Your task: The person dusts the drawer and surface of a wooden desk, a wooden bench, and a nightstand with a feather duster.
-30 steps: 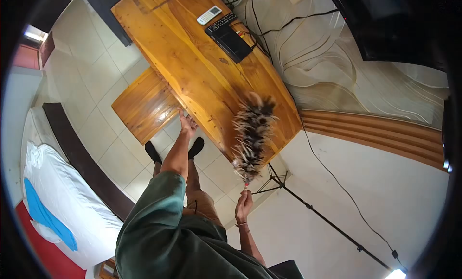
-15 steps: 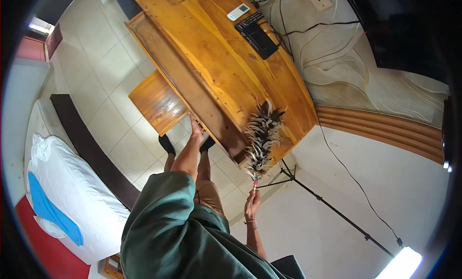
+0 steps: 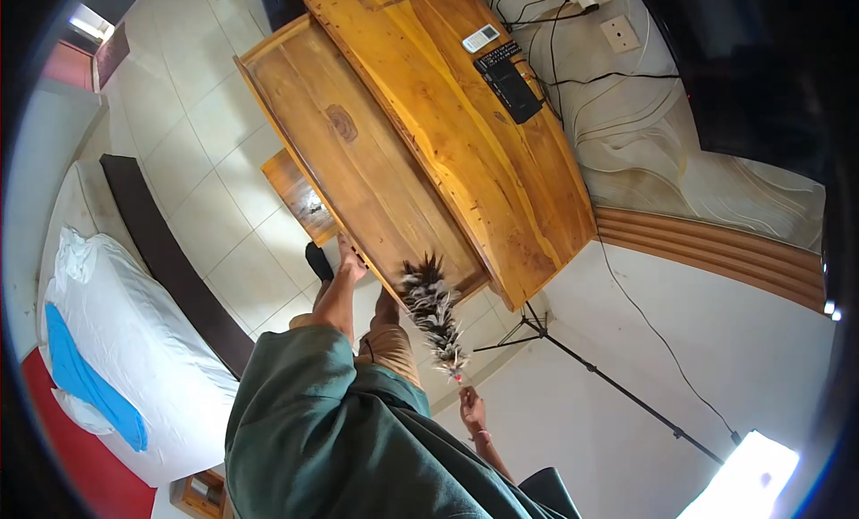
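My left hand [image 3: 351,258] holds the front edge of a long wooden drawer [image 3: 358,152], which stands pulled out from the wooden desk [image 3: 474,134]. Only part of its fingers shows. My right hand [image 3: 472,410] is closed round the handle of a feather duster [image 3: 433,309]. The dark and white feathers point up and to the left, over the drawer's near right corner. Inside, the drawer's bottom is bare wood with a dark knot.
On the desk lie a white remote [image 3: 480,38], a black keypad remote and a black box [image 3: 512,88] with cables. A wooden stool [image 3: 298,197] sits below the drawer. A tripod light [image 3: 617,398] stands at right, a bed [image 3: 134,358] at left, a dark screen [image 3: 716,80] at upper right.
The drawer has come out of the desk, first a little, then wide, with my left hand at its front. The duster has moved from the desktop left to over the drawer's corner.
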The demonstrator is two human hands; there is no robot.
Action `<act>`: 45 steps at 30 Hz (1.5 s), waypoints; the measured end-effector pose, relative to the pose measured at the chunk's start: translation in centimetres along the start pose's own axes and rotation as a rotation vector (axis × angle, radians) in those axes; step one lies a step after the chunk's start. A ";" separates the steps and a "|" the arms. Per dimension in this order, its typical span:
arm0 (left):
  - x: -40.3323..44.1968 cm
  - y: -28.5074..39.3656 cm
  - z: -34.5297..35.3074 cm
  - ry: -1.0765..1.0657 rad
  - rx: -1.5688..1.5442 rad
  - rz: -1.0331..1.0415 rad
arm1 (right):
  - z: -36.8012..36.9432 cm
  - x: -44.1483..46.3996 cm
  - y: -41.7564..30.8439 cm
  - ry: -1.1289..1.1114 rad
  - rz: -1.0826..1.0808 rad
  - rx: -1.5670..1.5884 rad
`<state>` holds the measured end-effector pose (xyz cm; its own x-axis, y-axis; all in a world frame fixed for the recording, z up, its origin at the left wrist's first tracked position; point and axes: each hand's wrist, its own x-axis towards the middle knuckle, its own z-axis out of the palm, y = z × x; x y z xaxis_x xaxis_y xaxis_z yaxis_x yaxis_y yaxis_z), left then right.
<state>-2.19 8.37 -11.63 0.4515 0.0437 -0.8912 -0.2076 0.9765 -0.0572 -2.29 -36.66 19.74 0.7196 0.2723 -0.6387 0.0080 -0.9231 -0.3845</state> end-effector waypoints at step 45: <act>-23.2 16.5 -21.7 0.267 0.013 0.295 | 8.6 6.1 -11.8 0.179 0.024 0.826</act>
<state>-34.95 18.88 -1.68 0.1322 0.2682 -0.9543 -0.2824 0.9330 0.2231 -3.96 -21.79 14.66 0.8128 0.1436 -0.5646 -0.4687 -0.4143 -0.7802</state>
